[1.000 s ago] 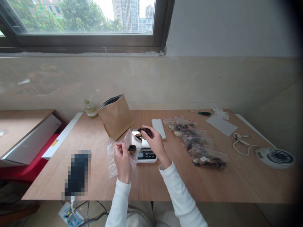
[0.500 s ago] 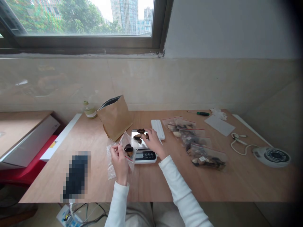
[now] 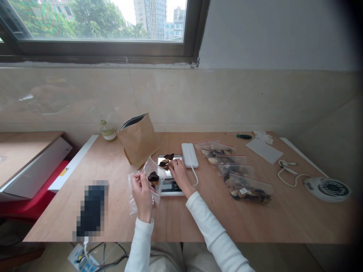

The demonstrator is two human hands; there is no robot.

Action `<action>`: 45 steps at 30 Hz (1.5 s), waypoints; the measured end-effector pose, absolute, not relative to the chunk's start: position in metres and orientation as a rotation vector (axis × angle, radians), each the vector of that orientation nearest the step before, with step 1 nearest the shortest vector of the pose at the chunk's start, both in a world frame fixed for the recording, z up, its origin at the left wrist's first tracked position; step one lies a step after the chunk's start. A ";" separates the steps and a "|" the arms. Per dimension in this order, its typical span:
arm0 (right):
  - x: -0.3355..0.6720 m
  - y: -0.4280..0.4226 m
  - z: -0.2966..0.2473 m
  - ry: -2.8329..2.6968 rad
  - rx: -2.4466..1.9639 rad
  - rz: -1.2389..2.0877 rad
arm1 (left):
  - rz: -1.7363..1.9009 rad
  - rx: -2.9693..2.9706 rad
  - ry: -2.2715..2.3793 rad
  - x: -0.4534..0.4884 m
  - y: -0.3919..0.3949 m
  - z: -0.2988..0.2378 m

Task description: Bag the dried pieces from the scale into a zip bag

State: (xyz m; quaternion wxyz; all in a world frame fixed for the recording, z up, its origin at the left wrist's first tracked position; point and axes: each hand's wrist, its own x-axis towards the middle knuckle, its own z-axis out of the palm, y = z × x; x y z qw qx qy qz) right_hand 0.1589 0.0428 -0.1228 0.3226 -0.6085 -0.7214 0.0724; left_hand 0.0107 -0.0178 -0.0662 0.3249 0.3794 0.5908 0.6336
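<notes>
My left hand (image 3: pixel 142 196) is closed on the edge of a clear zip bag (image 3: pixel 157 174) and holds it upright at the scale's left side. Dark brown dried pieces (image 3: pixel 154 177), like dried mushroom, lie inside the bag. More dried pieces (image 3: pixel 164 163) rest on the plate of a kitchen scale (image 3: pixel 167 187). Over the right part of that plate, my right hand (image 3: pixel 180 175) has its fingers curled down against the pieces. Whatever is between those fingertips is hidden. Another crumpled clear bag (image 3: pixel 132 204) lies under my left hand.
An open brown paper pouch (image 3: pixel 138 141) stands behind the scale, near a bottle (image 3: pixel 107 132). A white power bank (image 3: pixel 190 155) with a cable is behind right. Several filled zip bags (image 3: pixel 249 190), a screwdriver (image 3: pixel 244 136), paper (image 3: pixel 264 151) and a dome camera (image 3: pixel 327 188) lie rightward.
My right hand has shifted slightly left and toward me over the scale, its fingers more curled; the power bank's cable now shows. My left hand stays nearly still with the bag.
</notes>
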 end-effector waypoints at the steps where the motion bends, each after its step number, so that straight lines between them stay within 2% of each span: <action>1: 0.160 0.041 -0.122 -1.892 -1.582 0.202 | 1.658 0.997 1.543 0.011 -0.018 -0.066; 7: 0.167 0.032 -0.112 -1.742 -1.498 0.349 | 1.627 0.968 1.536 0.012 -0.018 -0.067; 14: 0.157 0.021 -0.055 -1.336 -1.246 0.828 | 1.600 0.958 1.540 0.016 -0.017 -0.066; 19: 0.143 0.004 -0.013 -1.541 -1.081 0.868 | 1.621 0.973 1.508 0.020 -0.020 -0.061; 25: 0.147 -0.012 0.005 -1.842 -0.943 0.952 | 1.682 0.972 1.438 0.020 -0.023 -0.061; 28: 0.149 0.001 -0.006 -1.710 -0.899 0.927 | 1.739 0.911 1.346 0.018 -0.023 -0.061; 31: 0.152 0.029 -0.039 -1.572 -1.069 0.687 | 1.786 0.846 1.253 0.017 -0.022 -0.061; 37: 0.159 0.072 -0.108 -2.026 -1.343 0.438 | 1.780 0.827 1.233 0.014 -0.022 -0.060; 45: 0.166 0.076 -0.117 -2.003 -1.320 0.390 | 1.771 0.816 1.251 0.013 -0.021 -0.062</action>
